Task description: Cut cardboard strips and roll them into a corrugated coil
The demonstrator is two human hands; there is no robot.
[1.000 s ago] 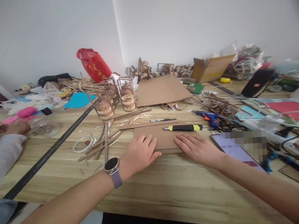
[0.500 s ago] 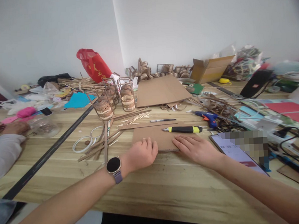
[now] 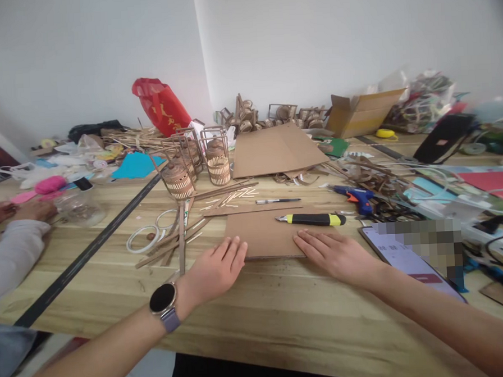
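A flat piece of cardboard [image 3: 268, 232] lies on the table in front of me. My left hand [image 3: 217, 267] rests on its near left corner with the fingers stretched out. On its near right part lies my right hand [image 3: 333, 253], flat and also holding nothing. A black and yellow utility knife [image 3: 312, 219] sits across the cardboard's far right part, just beyond my right fingers. Behind the sheet are a pen [image 3: 278, 200] and several short light sticks [image 3: 235, 196]. Brown strips [image 3: 181, 237] and white rings [image 3: 142, 240] lie left of the cardboard.
Small woven baskets [image 3: 219, 170] and a larger cardboard sheet [image 3: 277, 150] stand farther back. At the right are a blue glue gun [image 3: 357, 197], a phone [image 3: 407, 264] and cables. Another person's sleeve [image 3: 17, 257] and hands are at the left, beside a clear plastic jar [image 3: 81, 208].
My left hand has slid left along the cardboard and its fingers have straightened. My right hand stays on the sheet. The whole view has shifted slightly.
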